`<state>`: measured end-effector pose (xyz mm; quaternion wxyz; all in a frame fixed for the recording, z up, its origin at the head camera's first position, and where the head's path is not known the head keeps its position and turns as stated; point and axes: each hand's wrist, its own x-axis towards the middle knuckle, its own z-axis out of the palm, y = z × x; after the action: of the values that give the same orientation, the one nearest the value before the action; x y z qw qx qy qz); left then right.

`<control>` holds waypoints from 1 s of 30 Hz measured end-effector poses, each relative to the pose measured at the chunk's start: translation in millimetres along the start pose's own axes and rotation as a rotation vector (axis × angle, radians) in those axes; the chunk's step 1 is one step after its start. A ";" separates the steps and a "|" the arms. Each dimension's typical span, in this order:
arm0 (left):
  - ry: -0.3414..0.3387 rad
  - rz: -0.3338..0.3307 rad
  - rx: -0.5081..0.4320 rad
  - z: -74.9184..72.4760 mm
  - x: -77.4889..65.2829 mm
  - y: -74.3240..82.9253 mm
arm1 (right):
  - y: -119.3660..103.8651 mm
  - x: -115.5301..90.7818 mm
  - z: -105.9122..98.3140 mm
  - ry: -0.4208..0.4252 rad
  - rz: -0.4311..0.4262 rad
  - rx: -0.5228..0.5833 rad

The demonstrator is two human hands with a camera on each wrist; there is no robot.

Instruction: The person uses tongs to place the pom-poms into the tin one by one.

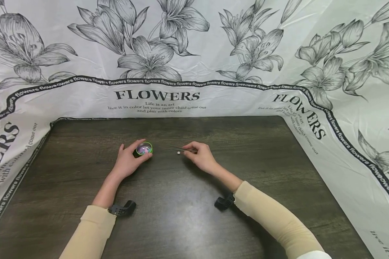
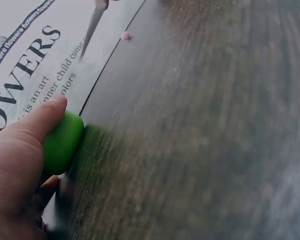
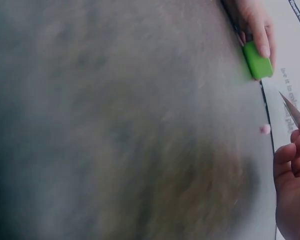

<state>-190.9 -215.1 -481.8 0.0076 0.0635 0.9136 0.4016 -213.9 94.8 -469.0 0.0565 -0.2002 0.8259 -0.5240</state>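
My left hand [image 1: 129, 160] grips a small round green container [image 1: 137, 152] between thumb and fingers on the table. Pink, blue and purplish contents show inside it from above. The container's green side [image 2: 65, 142] fills the space beside the thumb in the left wrist view. To the right, my right hand [image 1: 201, 156] pinches thin metal tweezers [image 1: 181, 148], their points toward the container. A small pale pink bead [image 1: 178, 153] lies on the table just below the tweezers, apart from them. In the right wrist view the tweezers' tip [image 3: 286, 100] stands between bead and container.
Dark wood-grain table [image 1: 181, 216] lies under both hands. White sheeting printed with flowers [image 1: 149, 57] rises along its back and sides. Each wrist carries a black camera band, such as the left wrist's band [image 1: 123, 208].
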 end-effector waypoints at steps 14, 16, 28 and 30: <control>0.015 0.011 -0.005 1.4 -2.8 -0.8 | 23.2 -18.8 -21.5 -0.015 0.039 0.073; 0.012 0.008 -0.009 2.1 -3.2 -0.4 | 24.6 -21.5 -23.6 -0.016 0.046 0.085; 0.011 0.008 0.001 2.9 -3.9 -0.2 | 29.4 -24.5 -32.1 -0.040 0.093 0.092; 0.010 0.010 0.002 2.7 -4.0 0.2 | 29.6 -23.9 -32.8 -0.052 0.097 0.086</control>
<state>-186.7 -213.5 -483.6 0.0007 0.0661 0.9137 0.4010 -210.1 142.7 -483.5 0.1115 -0.1709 0.8097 -0.5503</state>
